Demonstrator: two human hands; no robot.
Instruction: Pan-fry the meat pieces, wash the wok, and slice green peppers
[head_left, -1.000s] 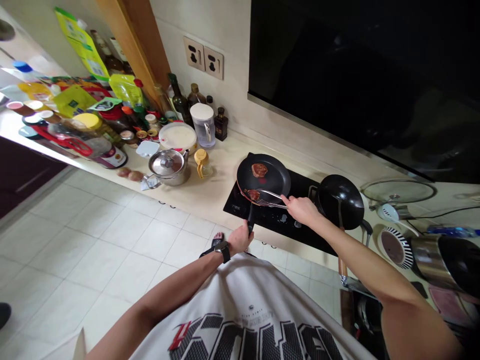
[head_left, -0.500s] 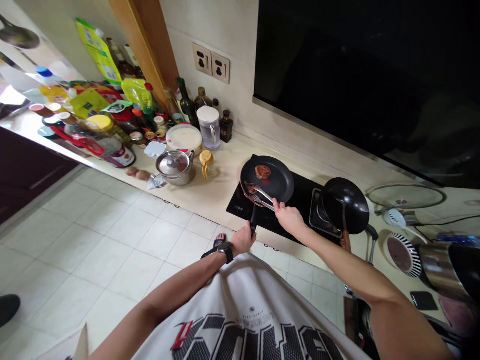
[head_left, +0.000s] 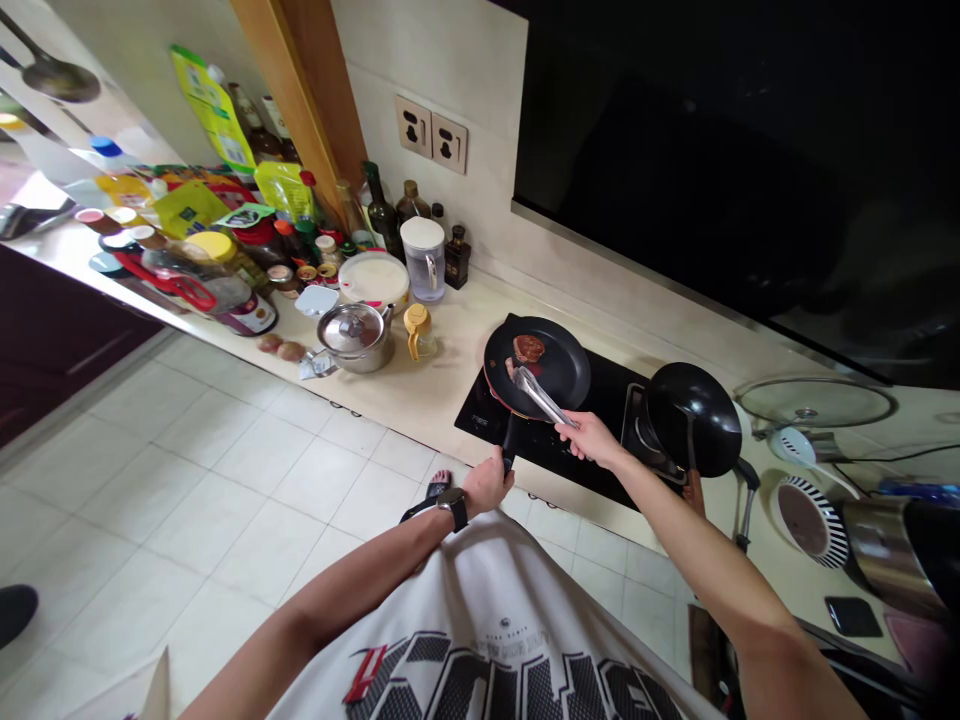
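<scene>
My left hand [head_left: 486, 484] is closed around the handle of the black frying pan [head_left: 566, 365] on the cooktop. My right hand [head_left: 589, 438] grips metal tongs [head_left: 541, 396], which slant over the pan from the right. The jaws are pressed together at a small piece of meat [head_left: 511, 368] in the left part of the pan; how firmly they pinch it I cannot tell. Just beyond the jaws lies a browned piece of meat [head_left: 528, 348], with a reddish patch beside it.
A black wok [head_left: 694, 420] with a spatula in it stands on the right burner. Behind it leans a glass lid [head_left: 817, 400]. To the left are a steel pot [head_left: 354, 338], an orange-topped jar [head_left: 418, 330], a water pitcher [head_left: 424, 260] and several bottles.
The tongs have gone from spread jaws to closed ones, and the small meat piece now shows at their tips. My right hand has moved slightly right and down; my left hand stays on the handle.
</scene>
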